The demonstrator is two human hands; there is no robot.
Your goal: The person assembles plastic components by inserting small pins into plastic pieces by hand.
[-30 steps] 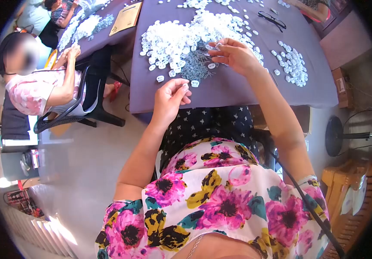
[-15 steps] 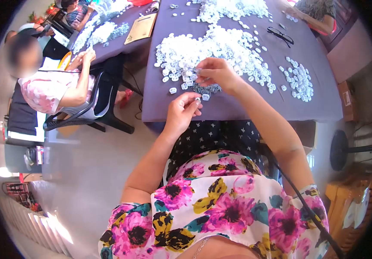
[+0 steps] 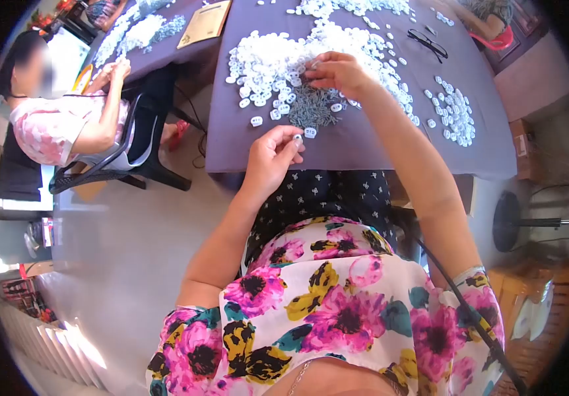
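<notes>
Left hand (image 3: 276, 156) near the gray pile (image 3: 315, 107), 1 small piece (image 3: 298, 138) in grip.

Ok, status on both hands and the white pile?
Left hand pinching small pale piece. Right hand at white pile, hold unclear. Grey pieces between hands; glasses clear of both.

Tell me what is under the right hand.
Loose white pieces and a patch of grey slivers show around the right hand. Whatever lies directly beneath its palm and fingers is covered and cannot be made out.
</notes>
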